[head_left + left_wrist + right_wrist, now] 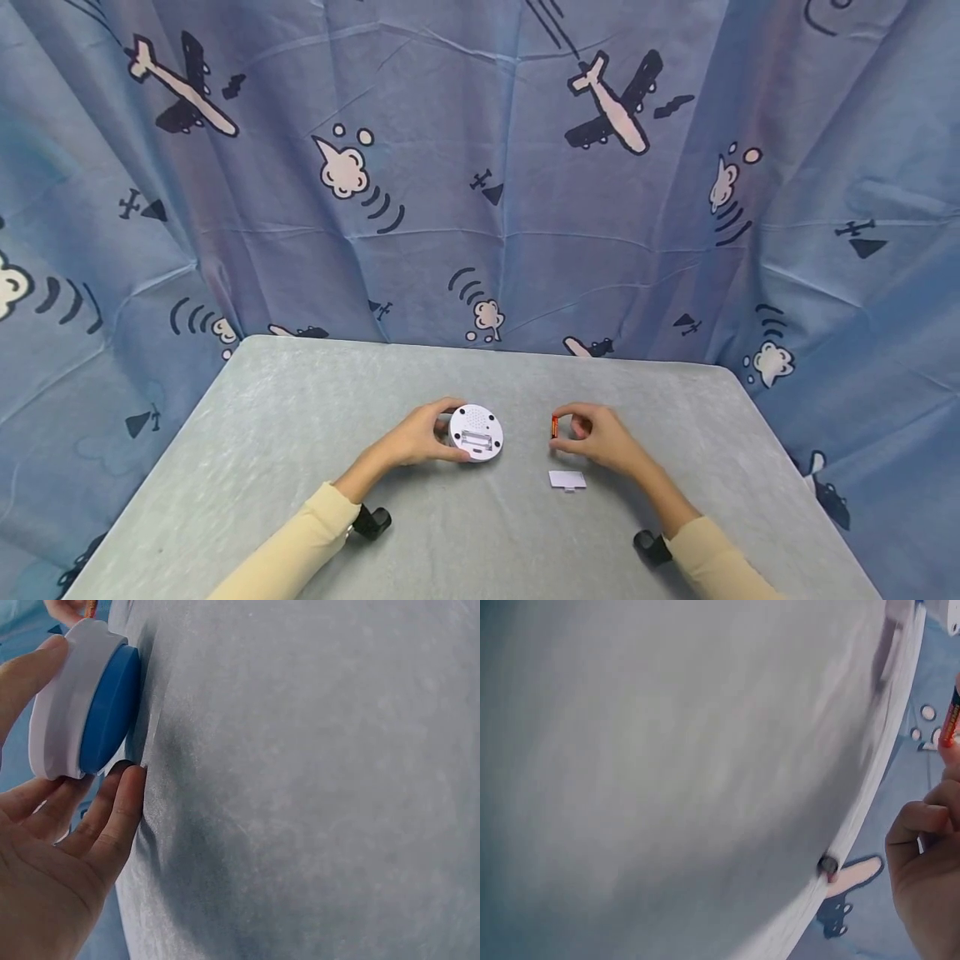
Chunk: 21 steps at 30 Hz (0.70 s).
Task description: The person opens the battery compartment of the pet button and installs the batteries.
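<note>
My left hand (416,435) grips a round white device (486,417) by its rim, thumb on one side and fingers on the other. Its back, with an uncovered battery compartment (476,440), small holes and dark feet, faces the head camera. From the left wrist, the device's blue domed face (112,709) shows, turned towards the table. Across from it, my right hand (603,437) pinches a small red-orange battery (555,427) upright between thumb and fingertip. Below that hand, a white battery cover (567,480) with a small tab lies on the table.
A pale cloth covers the table (480,542). Behind and beside it hangs a blue curtain (450,167) printed with planes. A small dark round thing (827,864) shows near the cloth's edge in the right wrist view. Black wrist mounts (372,522) stick out from both sleeves.
</note>
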Available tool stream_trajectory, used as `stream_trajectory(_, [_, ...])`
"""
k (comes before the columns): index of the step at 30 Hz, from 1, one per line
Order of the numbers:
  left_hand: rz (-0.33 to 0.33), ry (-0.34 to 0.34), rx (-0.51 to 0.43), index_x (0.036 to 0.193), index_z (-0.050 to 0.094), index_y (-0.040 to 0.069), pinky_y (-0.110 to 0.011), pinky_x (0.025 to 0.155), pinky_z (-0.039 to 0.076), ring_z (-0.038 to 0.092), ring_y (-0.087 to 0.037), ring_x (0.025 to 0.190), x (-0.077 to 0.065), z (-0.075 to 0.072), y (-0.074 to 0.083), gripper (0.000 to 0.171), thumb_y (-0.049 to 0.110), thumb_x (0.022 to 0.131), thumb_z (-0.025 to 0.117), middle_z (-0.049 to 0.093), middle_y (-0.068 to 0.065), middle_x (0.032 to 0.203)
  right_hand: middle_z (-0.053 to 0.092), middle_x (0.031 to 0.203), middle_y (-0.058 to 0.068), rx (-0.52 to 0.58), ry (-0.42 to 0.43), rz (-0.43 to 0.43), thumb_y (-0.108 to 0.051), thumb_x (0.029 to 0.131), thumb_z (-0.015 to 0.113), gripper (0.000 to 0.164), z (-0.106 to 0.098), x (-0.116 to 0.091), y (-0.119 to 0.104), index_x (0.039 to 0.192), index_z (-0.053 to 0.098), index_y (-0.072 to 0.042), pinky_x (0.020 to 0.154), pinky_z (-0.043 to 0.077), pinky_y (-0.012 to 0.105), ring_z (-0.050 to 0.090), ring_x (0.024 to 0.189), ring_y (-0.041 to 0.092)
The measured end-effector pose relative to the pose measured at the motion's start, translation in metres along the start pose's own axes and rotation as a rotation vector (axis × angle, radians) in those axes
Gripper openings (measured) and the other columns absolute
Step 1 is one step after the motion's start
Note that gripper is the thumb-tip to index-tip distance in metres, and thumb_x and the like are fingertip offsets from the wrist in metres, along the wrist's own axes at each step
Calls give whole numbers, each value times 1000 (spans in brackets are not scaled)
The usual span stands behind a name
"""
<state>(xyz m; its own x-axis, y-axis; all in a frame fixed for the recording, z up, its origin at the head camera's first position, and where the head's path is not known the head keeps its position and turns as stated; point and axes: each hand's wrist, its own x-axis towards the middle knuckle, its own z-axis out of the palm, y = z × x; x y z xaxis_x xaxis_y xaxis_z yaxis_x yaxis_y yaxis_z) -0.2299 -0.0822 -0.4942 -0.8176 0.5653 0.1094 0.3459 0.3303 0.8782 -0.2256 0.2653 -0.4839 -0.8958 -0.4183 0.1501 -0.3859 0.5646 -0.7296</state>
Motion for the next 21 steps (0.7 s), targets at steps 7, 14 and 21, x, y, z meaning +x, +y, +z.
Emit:
stream_trajectory(7, [-3,0,4,142,49,-5,-36,80,55,68,-21,99,-2,-1,1,80,11,76,92,62,-15,123,45,67,-7,77,-2,-45,-19,81,89,41,20,7,-14,112,72,0,53,36,23,40,59,6])
stream_trajectory(14, [-13,-11,35,143,49,-5,-32,78,53,66,-16,94,-2,-2,4,82,12,75,92,62,-14,120,44,65,-7,133,7,-80,-16,79,90,42,36,14,-22,112,71,2,50,34,21,38,56,5])
stream_trajectory(21, [-11,-47,29,145,44,-9,-34,79,54,66,-15,90,0,-2,6,89,5,72,93,60,-16,124,42,65,-7,169,28,-96,-14,78,90,41,46,20,-29,110,72,3,52,31,21,38,57,5])
